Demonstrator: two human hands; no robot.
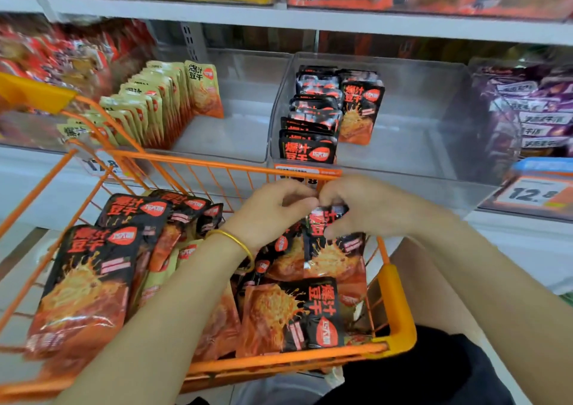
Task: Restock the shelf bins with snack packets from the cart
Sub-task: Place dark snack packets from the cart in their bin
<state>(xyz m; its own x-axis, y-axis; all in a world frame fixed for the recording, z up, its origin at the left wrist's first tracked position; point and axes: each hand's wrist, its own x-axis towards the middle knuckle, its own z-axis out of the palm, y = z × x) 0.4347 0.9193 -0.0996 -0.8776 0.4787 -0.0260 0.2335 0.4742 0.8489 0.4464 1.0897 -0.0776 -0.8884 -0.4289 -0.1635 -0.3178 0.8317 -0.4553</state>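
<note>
- The orange wire cart [217,168] stands directly in front of the shelf, its far rim between the hands and the clear bins
- Both hands meet above the cart's far right corner: the left hand [266,215] and right hand [366,209] have their fingers curled inward and pinching the top edge of one black snack packet [335,249], which hangs upright over the heap
- A gold bangle [232,240] circles the left wrist
- Inside the cart lie many black packets; three show their faces clearly, one large at the near left [86,283], one behind it [136,215], one lying sideways near the right rim [294,314]; the rest overlap too much to count
- Beyond the cart's far rim, the right clear bin [434,100] holds two short rows of black packets [313,119] along its left side, the remainder bare
- Left of that, another clear bin [245,125] holds one long row of beige packets [155,103], standing upright
- Two price tags show: one [533,193] right of the cart, one [102,165] behind its left rim
- Purple packets [533,109] fill the bin furthest right of the cart; the view there is blurred
</note>
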